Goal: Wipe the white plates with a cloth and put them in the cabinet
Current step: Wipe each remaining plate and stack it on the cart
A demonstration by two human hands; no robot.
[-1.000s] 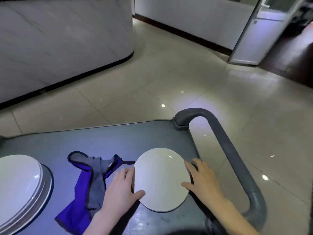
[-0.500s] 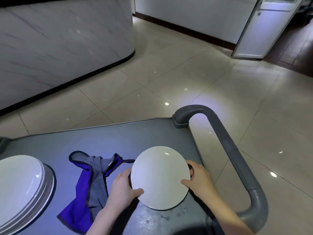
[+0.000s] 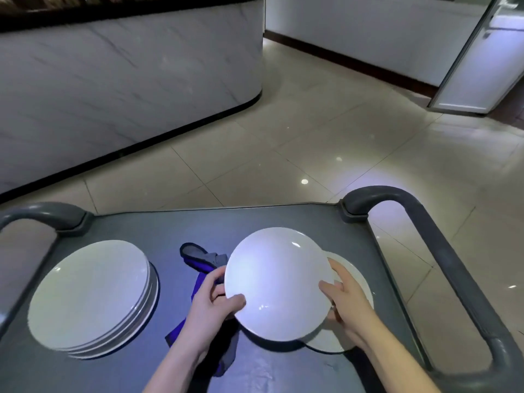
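So we've got a grey cart (image 3: pixel 198 228) with a looped handle at each end. The left handle (image 3: pixel 37 212) sits at the far-left corner. Just inside the cart's left edge there's a stack (image 3: pixel 88 293) of several white plates lying flat. We can't count them exactly.

In the middle of the cart top is the cloth (image 3: pixel 202 258), blue and grey, crumpled in a strip running from mid-cart toward the near edge. Our left hand (image 3: pixel 211 310) is above it and hides part of it.

Right of the cloth is the plate (image 3: pixel 278 282) we're holding. It's on the right half of the cart and looks raised off the top, with a shadow under its near edge. Both hands are clamped on it, one on each side. The left thumb lies on the upper face at the near-left rim with the fingers curled round behind, and our right hand (image 3: pixel 348 304) has its thumb on the right rim and its fingers tucked under.

Below it a second plate (image 3: pixel 330 340) lies flat near the cart's right edge — mostly covered, only a crescent showing. We can't tell if the two touch.

The right handle (image 3: pixel 442 251) arcs from the far-right corner back toward us. Beyond the cart there's a tiled floor (image 3: pixel 340 137), a marble-look counter (image 3: pixel 127 80) at far left and a white door (image 3: pixel 476 61) at far right.
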